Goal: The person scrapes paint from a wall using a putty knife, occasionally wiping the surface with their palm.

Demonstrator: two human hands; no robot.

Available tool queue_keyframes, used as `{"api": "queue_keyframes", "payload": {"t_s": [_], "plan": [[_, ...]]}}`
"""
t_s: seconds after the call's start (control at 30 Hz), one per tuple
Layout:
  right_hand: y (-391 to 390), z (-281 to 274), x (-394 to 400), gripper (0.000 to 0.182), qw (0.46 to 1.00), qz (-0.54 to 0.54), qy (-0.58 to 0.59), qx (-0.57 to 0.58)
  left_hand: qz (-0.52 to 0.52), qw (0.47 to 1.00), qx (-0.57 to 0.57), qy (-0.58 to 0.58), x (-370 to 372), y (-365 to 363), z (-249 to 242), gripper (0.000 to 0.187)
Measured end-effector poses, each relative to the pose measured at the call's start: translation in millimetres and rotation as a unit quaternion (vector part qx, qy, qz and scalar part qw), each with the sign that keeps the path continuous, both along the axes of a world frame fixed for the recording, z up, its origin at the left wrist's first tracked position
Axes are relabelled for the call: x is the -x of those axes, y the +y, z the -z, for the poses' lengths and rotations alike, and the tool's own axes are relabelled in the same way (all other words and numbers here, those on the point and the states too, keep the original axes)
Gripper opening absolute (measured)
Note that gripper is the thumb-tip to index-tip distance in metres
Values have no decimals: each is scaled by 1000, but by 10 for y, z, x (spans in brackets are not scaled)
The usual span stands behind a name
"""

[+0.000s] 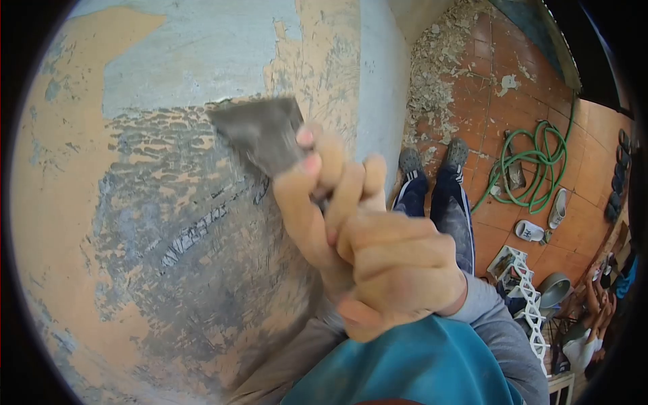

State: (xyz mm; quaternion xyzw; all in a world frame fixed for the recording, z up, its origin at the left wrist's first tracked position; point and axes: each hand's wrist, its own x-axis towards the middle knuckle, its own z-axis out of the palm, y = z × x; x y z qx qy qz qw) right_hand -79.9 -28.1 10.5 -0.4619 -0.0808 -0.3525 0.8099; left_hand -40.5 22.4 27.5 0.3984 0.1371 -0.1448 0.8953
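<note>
A flat, wide-bladed scraper point(260, 131) presses against the wall, its blade edge at the lower border of a pale blue paint patch point(189, 61). My left hand point(307, 209) is closed round the scraper close to the blade, fingertips on the metal. Below it and nearer to me, my right hand point(401, 266) is clenched at the handle end. The fingers hide the handle, and motion blurs them somewhat. Under the blade, the wall point(202, 256) shows rough grey and tan streaks with scratch marks.
Paint flakes point(432, 88) litter the tiled floor point(493, 121) along the wall's foot. A coiled green hose point(540, 162), loose slippers point(530, 231), a white lattice rack point(530, 304) and a grey basin point(555, 290) lie to the right. Another person point(587, 331) is at the far right edge.
</note>
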Motion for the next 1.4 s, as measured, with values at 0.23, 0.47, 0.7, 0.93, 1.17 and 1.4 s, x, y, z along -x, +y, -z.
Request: {"api": "queue_keyframes", "payload": {"t_s": [0.23, 0.47, 0.7, 0.93, 1.17, 1.4], "plan": [[87, 1, -74, 26, 998, 34, -53, -21, -15, 988, 153, 23, -114, 71, -83, 11], [66, 28, 50, 22, 999, 3, -18, -39, -64, 995, -57, 47, 48, -62, -158, 17], [113, 14, 119, 24, 999, 14, -26, -27, 33, 990, 127, 50, 26, 253, -68, 18], [51, 5, 191, 24, 998, -7, 8, -54, -5, 993, 105, 51, 84, 177, -47, 16], [74, 23, 124, 27, 997, 14, -10, -78, 21, 992, 117, 51, 18, 176, -69, 18], [104, -48, 117, 28, 998, -8, -10, -68, 18, 994, 100, 29, -59, 53, -151, 19]]}}
